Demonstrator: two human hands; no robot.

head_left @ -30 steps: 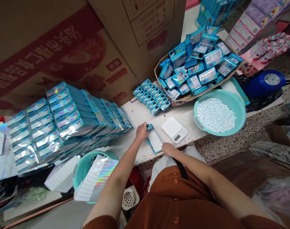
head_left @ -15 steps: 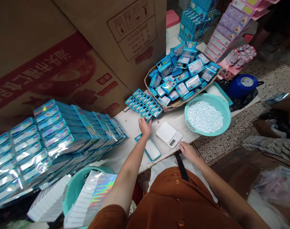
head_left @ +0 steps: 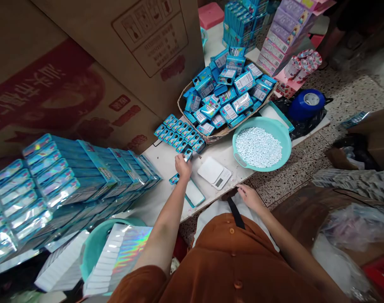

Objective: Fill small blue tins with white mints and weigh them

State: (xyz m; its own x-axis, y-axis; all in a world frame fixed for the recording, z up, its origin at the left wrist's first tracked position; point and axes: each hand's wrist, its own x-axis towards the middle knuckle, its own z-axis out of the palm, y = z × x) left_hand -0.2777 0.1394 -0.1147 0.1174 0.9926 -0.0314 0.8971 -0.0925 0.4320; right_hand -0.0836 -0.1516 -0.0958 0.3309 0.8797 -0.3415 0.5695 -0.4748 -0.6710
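Note:
My left hand (head_left: 182, 165) is closed on a small blue box (head_left: 188, 155), lifted just off the near end of a row of several such boxes (head_left: 179, 132) on the white table (head_left: 166, 168). Another small blue box (head_left: 174, 179) lies beside an open blue tray with a white inside (head_left: 193, 193), just below that hand. My right hand (head_left: 250, 195) rests at the table's near edge against my lap, fingers loosely curled with nothing visible in them. A white digital scale (head_left: 214, 172) sits between the two hands.
A cardboard tray heaped with blue boxes (head_left: 225, 94) stands behind a teal basin of white tablets (head_left: 260, 145). Stacked blue display packs (head_left: 72, 176) fill the left. Large cartons (head_left: 94, 71) rise behind. A blue tape roll (head_left: 307, 103) lies at the right; a teal bucket with holographic sheets (head_left: 116, 252) stands below.
My left hand left the open tray, reached to the row of boxes and picked one up. My right hand drew back from the tray to the table edge. The view shifted.

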